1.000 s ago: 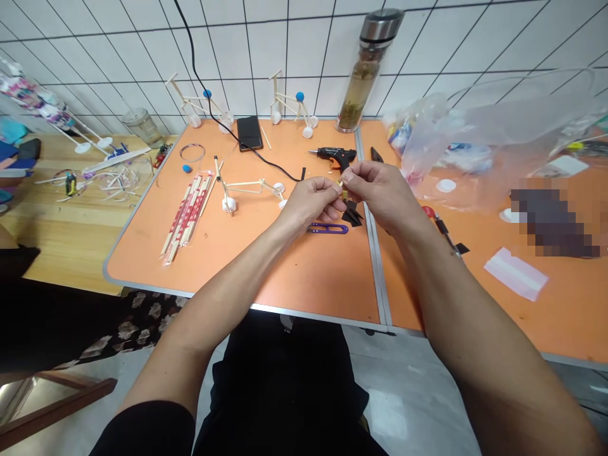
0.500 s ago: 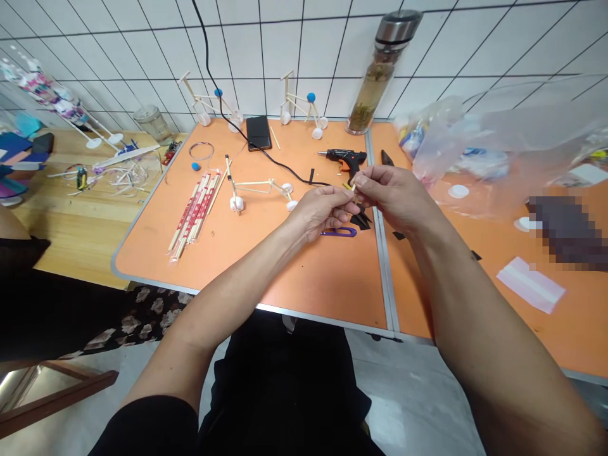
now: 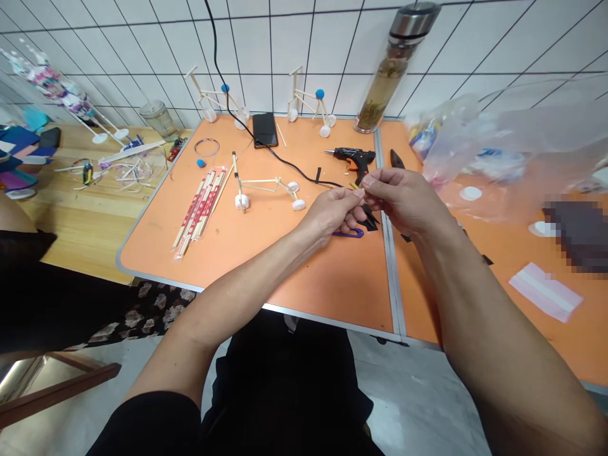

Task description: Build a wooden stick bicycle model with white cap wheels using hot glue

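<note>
My left hand [image 3: 332, 212] and my right hand [image 3: 401, 199] meet fingertip to fingertip above the orange table [image 3: 285, 266]. Both pinch a small thin piece, a short wooden stick by the look of it, too small to name for sure. Under my left hand lies a purple snipper [image 3: 349, 234]. Black scraps [image 3: 369, 221] lie just below my right fingers. A black glue gun [image 3: 351, 157] rests beyond my hands. A stick bicycle frame with white wheels [image 3: 266, 190] stands to the left.
Wrapped chopsticks [image 3: 199, 209] lie at the left. Two finished stick bicycles [image 3: 308, 104], a phone [image 3: 265, 130] with a black cable and a tall bottle [image 3: 389, 69] stand by the tiled wall. Clear plastic bags [image 3: 489, 152] crowd the right table. A wooden bench [image 3: 71, 215] with scraps is at the left.
The view has shifted slightly, so everything sits a little further right. My hands stay together, pinching the same small piece; my fingertips have drawn a little closer.
</note>
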`<state>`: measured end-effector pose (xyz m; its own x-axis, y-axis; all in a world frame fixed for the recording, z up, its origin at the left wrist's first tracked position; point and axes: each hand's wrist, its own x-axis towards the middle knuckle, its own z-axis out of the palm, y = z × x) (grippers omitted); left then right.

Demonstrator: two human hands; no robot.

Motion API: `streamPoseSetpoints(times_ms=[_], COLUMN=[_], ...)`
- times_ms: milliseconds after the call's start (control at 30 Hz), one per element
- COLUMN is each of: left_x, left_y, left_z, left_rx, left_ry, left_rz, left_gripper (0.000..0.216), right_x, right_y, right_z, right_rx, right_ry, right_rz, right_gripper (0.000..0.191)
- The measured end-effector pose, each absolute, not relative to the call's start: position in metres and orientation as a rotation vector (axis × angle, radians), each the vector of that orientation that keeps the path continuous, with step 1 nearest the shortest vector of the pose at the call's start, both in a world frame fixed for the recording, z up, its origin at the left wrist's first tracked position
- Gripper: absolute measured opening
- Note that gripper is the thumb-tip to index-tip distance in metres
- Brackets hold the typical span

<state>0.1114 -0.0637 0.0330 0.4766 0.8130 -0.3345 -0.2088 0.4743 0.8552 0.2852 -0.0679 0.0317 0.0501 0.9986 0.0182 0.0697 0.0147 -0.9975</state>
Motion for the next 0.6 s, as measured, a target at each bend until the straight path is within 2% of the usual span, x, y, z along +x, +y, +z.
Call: streamPoseSetpoints(times_ms=[233, 400, 600], left_x=[0.112, 0.112, 0.111], left_y=[-0.063, -0.0624, -0.0599], left_z=[0.031, 0.0301, 0.0261], left_rx=[0.873, 0.87, 0.916], left_ry=[0.842, 0.842, 0.833], left_rz=[0.767, 0.771, 0.804], left_gripper=[0.041, 0.04, 0.042], right_x=[0.2797, 0.2815, 0.2829], right_y=[-0.0686, -0.0678, -0.0671], right_z=[0.0315, 0.0325, 0.0325], right_rx=[-1.252, -1.216, -1.151], right_ry=[-1.184, -1.162, -1.117], right_rz=[1.161, 1.318, 1.381], right_gripper=[0.044, 0.043, 0.05])
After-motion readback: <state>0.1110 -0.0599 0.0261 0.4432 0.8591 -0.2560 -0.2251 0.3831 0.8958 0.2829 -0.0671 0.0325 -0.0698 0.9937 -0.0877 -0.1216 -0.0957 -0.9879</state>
